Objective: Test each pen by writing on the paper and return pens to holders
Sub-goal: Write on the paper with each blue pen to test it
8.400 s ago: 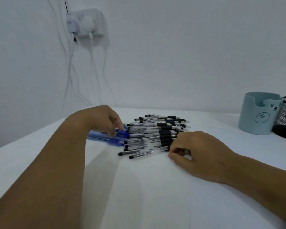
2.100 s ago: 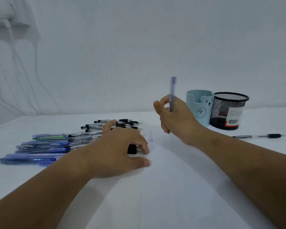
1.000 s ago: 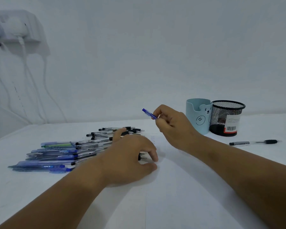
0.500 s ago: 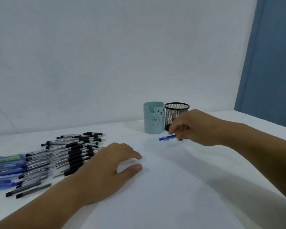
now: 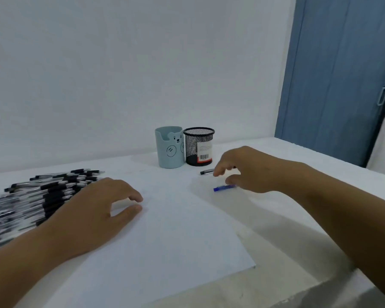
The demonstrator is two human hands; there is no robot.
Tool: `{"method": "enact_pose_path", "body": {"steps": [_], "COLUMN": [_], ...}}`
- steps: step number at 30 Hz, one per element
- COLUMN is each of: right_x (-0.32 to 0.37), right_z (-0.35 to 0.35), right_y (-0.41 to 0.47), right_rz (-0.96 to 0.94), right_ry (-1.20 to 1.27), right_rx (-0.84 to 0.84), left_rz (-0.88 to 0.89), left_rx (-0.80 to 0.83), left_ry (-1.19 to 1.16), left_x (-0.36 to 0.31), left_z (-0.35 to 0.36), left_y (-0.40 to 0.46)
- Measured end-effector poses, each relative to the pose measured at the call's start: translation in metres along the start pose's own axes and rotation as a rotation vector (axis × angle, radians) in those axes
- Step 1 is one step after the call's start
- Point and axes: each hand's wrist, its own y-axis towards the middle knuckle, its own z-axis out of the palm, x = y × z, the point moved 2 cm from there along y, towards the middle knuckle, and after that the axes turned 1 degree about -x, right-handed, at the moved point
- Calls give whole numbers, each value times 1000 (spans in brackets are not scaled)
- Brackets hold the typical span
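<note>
Okay, my right hand [image 5: 242, 168] hovers with fingers loosely spread over the small blue plastic pen [image 5: 223, 188]. The pen lies flat on the white table [image 5: 298, 218], just right of the white paper sheet [image 5: 165, 230]. I can't tell if the thumb touches it; no real grip. My left hand [image 5: 102, 207] rests relaxed on the paper, holding nothing. I'd judge the pen light, rigid and smooth, so it may roll; pinch mid-barrel. A black-capped clear pen [image 5: 206, 172] lies just beyond. The pale blue bear-face holder [image 5: 169, 150] and black mesh holder [image 5: 199, 145] stand far, touching. The pile of black-grip pens [image 5: 42, 194] sits left.
</note>
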Motion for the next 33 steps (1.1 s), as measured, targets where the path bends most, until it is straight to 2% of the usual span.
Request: {"method": "enact_pose_path", "body": {"steps": [8,16,20,23,29,31,33], "right_x": [101,178,193,193,174,170,170], "right_z": [16,56,67,69,93,93,90], "right_y": [36,80,98,106,102,100,97], "right_rz": [-229,-450,-489,-491,-556,-568,-589], "right_ry": [101,2,-89,-44,178,247,351], "right_rx": [25,155,189,213,-40,-145,-309], "left_rz": [-141,-435,-452,-468,-502,-506,-508], "left_rx": [-32,233,329,336,431,375,226], "left_ry": [-24,-84,-67,-69,-42,-75,-208], "left_x": [37,70,72,72,66,63,63], "left_z": [-43,-101,-96,-96,-95,-97,-100], "left_y": [-2,-23,-25,-25,-25,-24,-24]}}
